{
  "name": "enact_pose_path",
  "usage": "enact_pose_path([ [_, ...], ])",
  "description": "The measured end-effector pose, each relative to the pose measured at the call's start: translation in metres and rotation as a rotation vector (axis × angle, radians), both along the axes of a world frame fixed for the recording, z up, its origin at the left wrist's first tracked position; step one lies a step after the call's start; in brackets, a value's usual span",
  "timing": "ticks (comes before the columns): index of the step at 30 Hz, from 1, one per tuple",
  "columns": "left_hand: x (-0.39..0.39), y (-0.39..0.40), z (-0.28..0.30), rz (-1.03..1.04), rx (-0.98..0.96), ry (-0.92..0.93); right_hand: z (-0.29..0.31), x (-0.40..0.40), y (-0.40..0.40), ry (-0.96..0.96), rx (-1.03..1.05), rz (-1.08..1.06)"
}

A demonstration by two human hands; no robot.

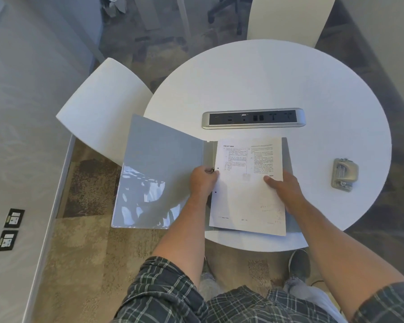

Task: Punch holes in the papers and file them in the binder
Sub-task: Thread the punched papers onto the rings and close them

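- Binder [159, 173], one: grey, lying open at the near left edge of the round white tabletop [278, 85]. Its front cover is swung out to the left past the tabletop's rim, probably to leave the ring side free for filing.
- Papers [247, 197], one stack, sheet count not readable: lying on the binder's right-hand half, printed side up, slightly askew. Two punched holes show along the left margin, so the punching step looks done for this stack.
- Left hand [202, 180], one: fingers curled at the paper's left edge beside the upper hole, where a small dark ring part shows. It appears to be working the ring or guiding the hole onto it; whether it pinches the metal or the paper I cannot tell.
- Right hand [282, 190], one: grasping the right edge of the papers, thumb on top, apparently to steady and steer the stack toward the rings.
- Hole punch [344, 174], one: grey metal, standing well apart to the right on the tabletop, untouched, likely set aside after use.
- Socket strip [253, 118], one: silver and black, set into the tabletop beyond the papers.
- Chairs [103, 108], two: white, one at the left and one at the far side, both unoccupied.
- Judgement: the filing step is in hand; the stack is not yet shown to be seated on the rings.
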State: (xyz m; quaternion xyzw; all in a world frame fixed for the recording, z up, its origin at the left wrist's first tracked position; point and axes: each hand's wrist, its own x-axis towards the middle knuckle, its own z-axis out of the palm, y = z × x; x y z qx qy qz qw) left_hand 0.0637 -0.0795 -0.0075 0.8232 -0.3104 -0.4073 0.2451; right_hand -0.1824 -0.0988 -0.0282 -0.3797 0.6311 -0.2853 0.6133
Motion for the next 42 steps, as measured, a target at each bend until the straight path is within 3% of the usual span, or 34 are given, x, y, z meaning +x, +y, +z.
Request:
enact_pose_path([
  [5,-0.006,-0.004,-0.009,0.188,-0.054,0.071,-0.007,-0.004,-0.001,0.077,-0.007,-0.006],
  [18,-0.013,-0.001,-0.017,0.282,-0.066,0.242,-0.008,-0.016,0.005,0.109,0.02,-0.057],
  [31,-0.021,-0.008,-0.02,0.513,-0.05,0.48,-0.01,-0.009,0.009,0.085,-0.023,-0.136],
  [42,-0.017,-0.01,-0.033,0.547,-0.066,0.525,-0.019,-0.011,0.012,0.096,-0.053,-0.132],
])
